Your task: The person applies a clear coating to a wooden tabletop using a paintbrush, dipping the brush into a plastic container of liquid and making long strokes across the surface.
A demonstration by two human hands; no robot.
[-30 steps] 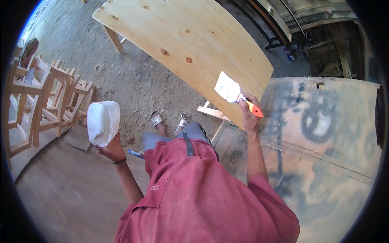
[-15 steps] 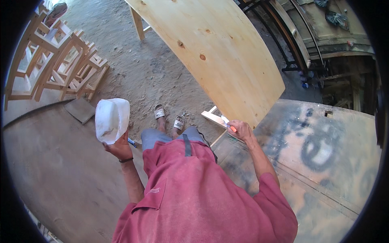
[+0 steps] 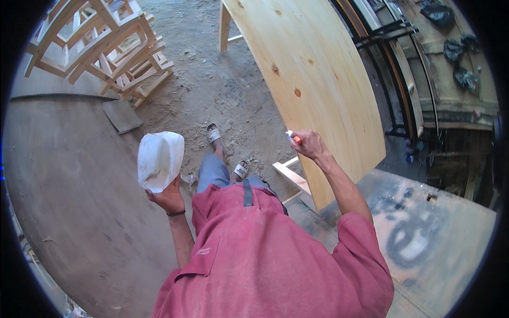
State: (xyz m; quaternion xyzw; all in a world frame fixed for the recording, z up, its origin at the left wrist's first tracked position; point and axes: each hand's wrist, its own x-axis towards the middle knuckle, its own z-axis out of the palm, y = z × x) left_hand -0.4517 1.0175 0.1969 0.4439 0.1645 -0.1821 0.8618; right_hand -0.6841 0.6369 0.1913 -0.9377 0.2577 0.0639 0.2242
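My left hand (image 3: 168, 197) is closed on a white cut-open plastic container (image 3: 160, 161), its hollow side turned up; what it contains is hard to make out. In my right hand (image 3: 312, 143) is a paintbrush (image 3: 297, 140) with an orange handle and a whitish end, mostly covered by the fingers. That hand is at the left edge of a long pale wooden tabletop (image 3: 323, 100) with dark knots. Whether the brush touches the wood cannot be seen.
Stacked wooden frames (image 3: 114, 47) stand at the far left, behind a large brown board (image 3: 69, 175). A stained board (image 3: 419, 233) lies at the right. Dark metal frames (image 3: 389, 69) and black plastic bags (image 3: 437, 13) are at the far right. The floor (image 3: 212, 85) is dusty.
My right hand has moved farther along the tabletop's left edge with the brush. My view has shifted, and one foot has stepped ahead. The container stays in my left hand.
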